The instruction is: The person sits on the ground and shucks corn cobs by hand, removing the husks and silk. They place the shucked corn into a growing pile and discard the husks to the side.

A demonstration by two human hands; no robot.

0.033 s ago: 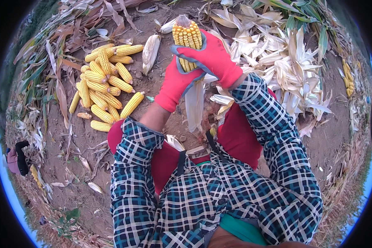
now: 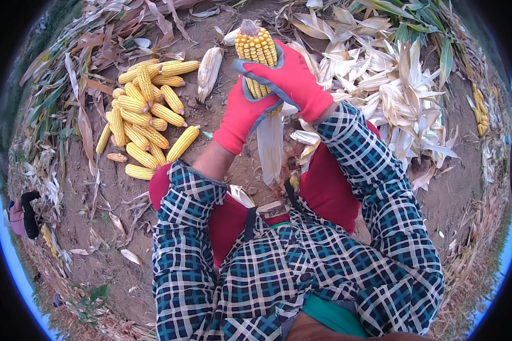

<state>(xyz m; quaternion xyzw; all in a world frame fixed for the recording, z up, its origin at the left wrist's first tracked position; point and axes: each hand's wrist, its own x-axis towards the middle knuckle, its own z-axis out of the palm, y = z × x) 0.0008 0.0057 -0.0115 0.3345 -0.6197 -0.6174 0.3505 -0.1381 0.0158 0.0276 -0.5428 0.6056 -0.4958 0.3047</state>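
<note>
Upright in front of me is a yellow ear of corn (image 2: 257, 50), its kernels bare and its stubby brownish end uppermost. My left hand (image 2: 249, 111), in a red glove with grey palm, is wrapped round its lower part. Just above, my right hand (image 2: 294, 79), gloved alike, grips the same ear from the right with its thumb across the front. A pale strip of husk (image 2: 269, 150) hangs below the hands. The lower end of the ear is mostly hidden by the gloves.
A heap of husked ears (image 2: 139, 111) lies on the soil to the left. Beside it rests an ear in its husk (image 2: 210, 74). Loose dry husks (image 2: 392, 96) are piled to the right. Dry stalks (image 2: 57, 96) border the left; another person (image 2: 24, 215) is at the far left edge.
The top of the ear has tipped very slightly to the left, with both hands still round it. Everything else looks the same.
</note>
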